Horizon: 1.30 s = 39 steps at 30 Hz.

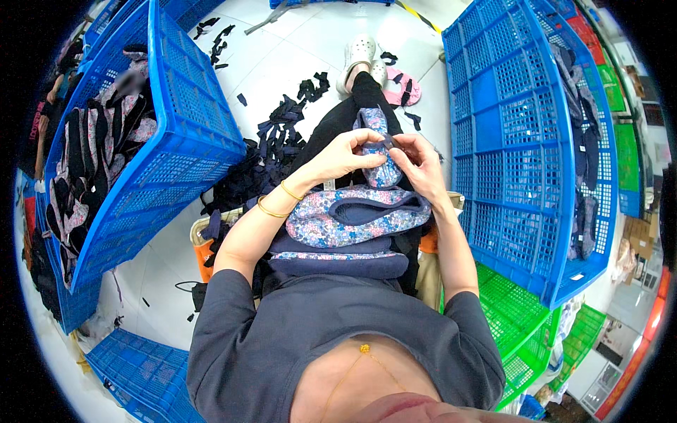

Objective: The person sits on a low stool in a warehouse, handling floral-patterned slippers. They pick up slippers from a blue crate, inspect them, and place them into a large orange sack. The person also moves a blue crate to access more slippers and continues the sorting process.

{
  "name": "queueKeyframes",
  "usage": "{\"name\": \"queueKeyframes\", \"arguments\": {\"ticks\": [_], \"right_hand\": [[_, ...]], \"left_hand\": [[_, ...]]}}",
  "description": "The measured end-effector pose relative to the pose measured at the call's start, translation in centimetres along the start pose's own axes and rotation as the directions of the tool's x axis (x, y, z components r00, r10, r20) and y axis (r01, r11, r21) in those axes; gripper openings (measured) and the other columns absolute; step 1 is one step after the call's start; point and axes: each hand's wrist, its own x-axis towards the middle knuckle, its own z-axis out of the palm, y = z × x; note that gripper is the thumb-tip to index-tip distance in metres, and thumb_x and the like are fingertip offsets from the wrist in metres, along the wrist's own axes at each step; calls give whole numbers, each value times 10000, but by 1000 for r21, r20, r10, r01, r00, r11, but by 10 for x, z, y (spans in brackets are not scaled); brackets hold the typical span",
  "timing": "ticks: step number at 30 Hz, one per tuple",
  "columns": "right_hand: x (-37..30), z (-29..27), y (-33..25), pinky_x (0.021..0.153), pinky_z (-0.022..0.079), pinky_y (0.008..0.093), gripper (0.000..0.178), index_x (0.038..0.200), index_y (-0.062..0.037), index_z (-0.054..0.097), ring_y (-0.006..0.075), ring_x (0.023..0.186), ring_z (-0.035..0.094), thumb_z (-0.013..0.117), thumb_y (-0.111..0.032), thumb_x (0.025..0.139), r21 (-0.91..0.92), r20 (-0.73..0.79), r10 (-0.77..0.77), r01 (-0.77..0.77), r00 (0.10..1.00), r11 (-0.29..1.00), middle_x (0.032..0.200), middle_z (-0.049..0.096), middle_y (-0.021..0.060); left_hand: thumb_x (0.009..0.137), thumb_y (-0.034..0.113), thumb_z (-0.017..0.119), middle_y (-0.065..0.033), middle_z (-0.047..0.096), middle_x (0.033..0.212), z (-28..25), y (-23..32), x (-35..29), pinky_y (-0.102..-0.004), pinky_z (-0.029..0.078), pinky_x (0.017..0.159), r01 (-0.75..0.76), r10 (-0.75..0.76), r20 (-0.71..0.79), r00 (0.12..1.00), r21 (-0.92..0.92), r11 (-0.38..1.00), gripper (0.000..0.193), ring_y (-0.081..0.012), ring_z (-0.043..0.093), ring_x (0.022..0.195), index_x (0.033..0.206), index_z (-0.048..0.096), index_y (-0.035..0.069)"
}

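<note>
above the lap, two bare hands at work on a narrow blue, pink and white floral fabric slipper

between the person's legs and the pile on the lap, the slipper sits lengthwise, its far end pointing toward the feet. its cloth is densely speckled with small flowers, and the sides look soft and rounded. the left hand holds it, thumb and fingers curled narrowly around its near and far sides. the right hand has thumb and forefinger drawn close on a small dark navy fabric strip across the slipper's middle (whether the strip is attached, i cannot tell).

just below lies a plump oval floral slipper with a dark navy lining, its opening facing up. under that is a layered stack of dark navy and floral fabric pieces. dark navy fabric scraps litter the white tiled floor.
</note>
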Motion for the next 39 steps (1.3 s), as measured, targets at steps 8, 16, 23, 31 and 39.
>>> {"name": "queueKeyframes", "arguments": {"ticks": [8, 16, 23, 31, 39], "right_hand": [[1, -15, 6, 497, 316, 159, 268, 1125, -57, 541, 10, 582, 419, 601, -244, 943, 354, -22, 273, -248, 962, 902, 825, 549, -38], [-3, -9, -19, 358, 201, 177, 253, 1091, -98, 547, 3, 422, 320, 571, -313, 958, 564, 111, 375, -369, 920, 739, 698, 508, -71], [11, -10, -16, 365, 246, 168, 208, 958, -71, 598, 4, 438, 381, 590, -278, 948, 680, -174, 176, -11, 969, 733, 778, 624, -11], [0, -13, -71, 732, 468, 231, 190, 1092, -4, 614, 96, 797, 574, 479, -24, 961, -68, -6, -409, 407, 913, 911, 1095, 648, 127], [16, -35, -73, 690, 512, 346, 381, 1096, -62, 589, 296, 823, 639, 746, -194, 775, -328, 481, -318, 504, 817, 799, 938, 615, 111]], "left_hand": [[793, 148, 756, 5, 618, 932, 14, 38, -6, -211, 422, 688, -139, 157, -30, 987, 321, 937, 302, -54, 519, 785, 1049, 652, 24], [688, 53, 682, -61, 598, 875, 39, 66, -5, -343, 508, 766, -670, 683, 454, 572, 739, 70, 267, -232, 592, 892, 952, 642, 47], [669, 71, 662, -71, 612, 953, 41, 61, -19, -343, 539, 708, -646, 822, 433, 371, 756, -107, 269, -243, 608, 881, 937, 649, 52], [668, 43, 666, -67, 574, 873, 35, 54, -15, -328, 526, 673, -640, 786, 354, 507, 765, 69, 256, -241, 598, 801, 922, 648, 53], [683, 36, 694, -62, 564, 845, 21, 55, -22, -323, 498, 638, -608, 719, 353, 599, 784, 121, 262, -231, 589, 753, 943, 653, 47]]}}
